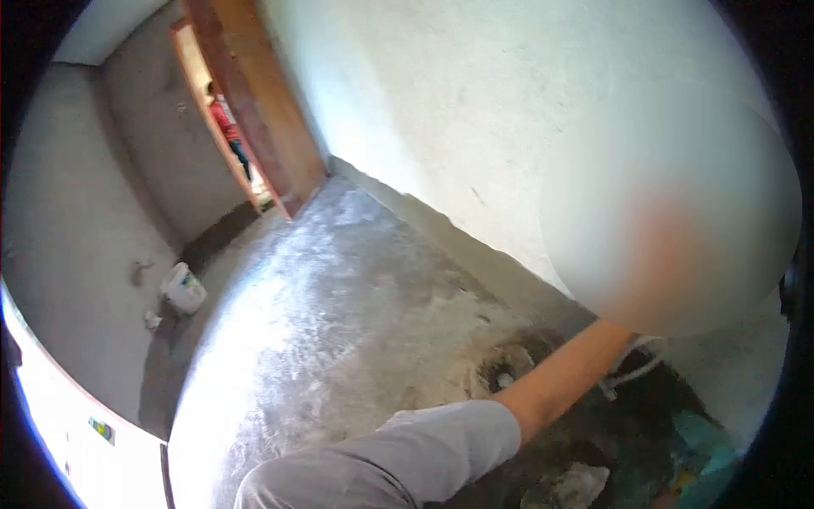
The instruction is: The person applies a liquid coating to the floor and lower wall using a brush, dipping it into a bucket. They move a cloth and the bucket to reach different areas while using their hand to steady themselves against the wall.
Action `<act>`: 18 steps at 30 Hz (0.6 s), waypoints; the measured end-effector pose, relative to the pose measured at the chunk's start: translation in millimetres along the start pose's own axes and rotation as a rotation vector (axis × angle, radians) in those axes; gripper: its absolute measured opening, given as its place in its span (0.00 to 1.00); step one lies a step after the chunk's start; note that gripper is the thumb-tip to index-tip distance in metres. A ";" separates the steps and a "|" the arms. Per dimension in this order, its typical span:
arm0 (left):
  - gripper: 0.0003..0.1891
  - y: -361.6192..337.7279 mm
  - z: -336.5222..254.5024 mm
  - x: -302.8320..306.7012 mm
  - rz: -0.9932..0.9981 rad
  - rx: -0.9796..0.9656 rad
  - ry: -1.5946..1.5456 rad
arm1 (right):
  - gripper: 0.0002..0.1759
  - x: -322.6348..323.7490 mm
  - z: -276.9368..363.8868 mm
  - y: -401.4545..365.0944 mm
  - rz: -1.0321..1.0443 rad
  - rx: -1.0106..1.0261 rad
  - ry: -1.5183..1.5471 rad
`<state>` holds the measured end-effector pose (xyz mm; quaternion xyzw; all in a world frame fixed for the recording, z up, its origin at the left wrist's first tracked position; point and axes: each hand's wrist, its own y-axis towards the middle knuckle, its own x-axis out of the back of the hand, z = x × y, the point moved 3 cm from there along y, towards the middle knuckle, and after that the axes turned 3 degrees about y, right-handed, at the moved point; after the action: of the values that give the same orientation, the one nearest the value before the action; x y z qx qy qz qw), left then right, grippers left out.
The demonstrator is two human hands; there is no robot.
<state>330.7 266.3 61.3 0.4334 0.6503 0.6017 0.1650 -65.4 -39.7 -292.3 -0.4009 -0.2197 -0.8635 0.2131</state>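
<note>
My left arm, in a short grey sleeve, reaches from the bottom middle toward the right. At its end my left hand (671,242) is lost in a round blurred patch in front of the pale wall (475,110). Its fingers cannot be made out, nor whether it holds or touches anything. Below the forearm, a pale hose or pipe (638,371) lies near the dark, wet-looking floor. My right hand is out of view.
A rough hole (506,373) opens in the grey concrete floor (322,305). A white bucket (183,289) stands by the left wall. Beyond the brown wooden door (270,110) a person in red (224,120) shows through the gap. A stone-like lump (578,487) lies at the bottom.
</note>
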 end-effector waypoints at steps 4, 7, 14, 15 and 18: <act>0.45 -5.3 -1.7 -2.2 -0.018 -0.019 0.049 | 0.23 -12.5 56.7 -16.0 0.057 -0.005 0.107; 0.43 -4.5 -3.4 -4.3 0.010 -0.011 0.058 | 0.24 -22.1 92.3 -35.8 0.094 0.008 0.179; 0.43 -5.2 -7.2 0.5 -0.017 -0.008 0.065 | 0.24 -32.4 141.1 -69.5 0.142 0.025 0.292; 0.43 -5.2 -7.2 1.4 -0.038 -0.007 0.071 | 0.24 -33.3 143.7 -72.5 0.145 0.027 0.306; 0.44 -6.1 -7.3 0.0 -0.044 -0.007 0.054 | 0.24 -34.3 150.3 -81.2 0.153 0.021 0.329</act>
<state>323.1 262.3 57.3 0.4022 0.6617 0.6116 0.1621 0.5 115.6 -248.7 -0.2674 -0.1598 -0.8964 0.3153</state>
